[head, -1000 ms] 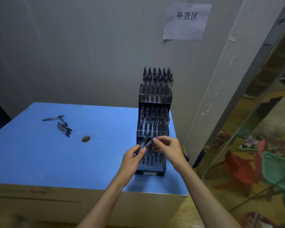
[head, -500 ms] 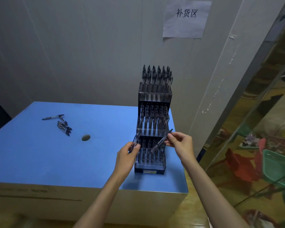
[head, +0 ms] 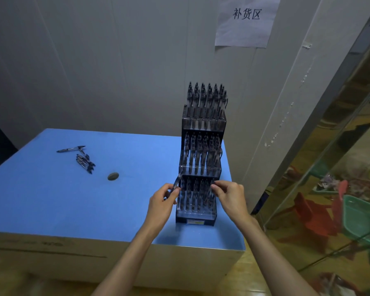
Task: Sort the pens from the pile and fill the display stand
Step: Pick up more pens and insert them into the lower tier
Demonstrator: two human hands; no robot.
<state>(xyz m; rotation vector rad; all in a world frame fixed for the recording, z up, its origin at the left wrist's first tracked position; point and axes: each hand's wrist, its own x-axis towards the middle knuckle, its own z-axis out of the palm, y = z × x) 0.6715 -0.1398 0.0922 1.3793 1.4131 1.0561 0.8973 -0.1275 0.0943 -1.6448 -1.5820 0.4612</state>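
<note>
I see the blue tabletop (head: 51, 199) filling the lower left of the frame. The three-tier display stand (head: 201, 167) sits at its right edge, center frame, tiers packed with pens. Left hand (head: 161, 202) is at the stand's lower left corner, fingers pinching one pen (head: 176, 183), tilted. Right hand (head: 231, 198) is at the bottom tier's right side, fingers pressed onto a pen top there, I think. Leftover pile of pens (head: 83, 159) lies mid-left, a small grey disc (head: 113, 176) just beside it.

White paper sheet (head: 247, 22) taped on grey wall: handwritten "补货区". Small yellowish label (head: 195, 221) on black display stand base: unreadable.
</note>
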